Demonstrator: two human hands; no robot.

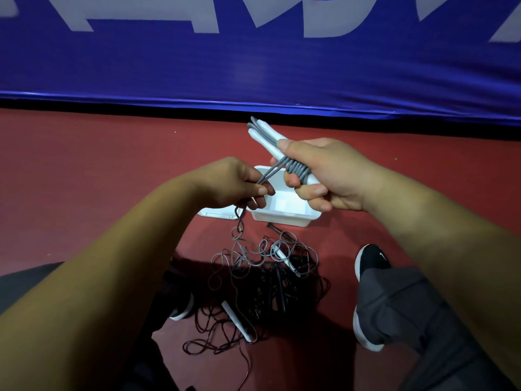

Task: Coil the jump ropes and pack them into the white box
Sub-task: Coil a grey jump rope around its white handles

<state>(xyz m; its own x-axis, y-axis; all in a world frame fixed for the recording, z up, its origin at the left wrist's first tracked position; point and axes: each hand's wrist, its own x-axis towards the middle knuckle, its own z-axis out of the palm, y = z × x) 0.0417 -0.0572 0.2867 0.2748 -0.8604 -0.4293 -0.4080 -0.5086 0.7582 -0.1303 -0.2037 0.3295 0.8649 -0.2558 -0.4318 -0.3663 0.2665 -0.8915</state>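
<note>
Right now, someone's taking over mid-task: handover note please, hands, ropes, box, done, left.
Right hand: grips two white handles with grey rope wound round them.
Left hand: pinches that rope's loose run, which trails to the floor.
White box: open on the floor, lid beside it; no rope visible inside.
Done: several turns on this bundle.
Left: finish winding, box it, then coil the tangle of grey and dark ropes.

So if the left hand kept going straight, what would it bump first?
Probably the right hand and its handles wound with rope. The white box looks lower, on the floor, but depth is hard to judge.
</note>
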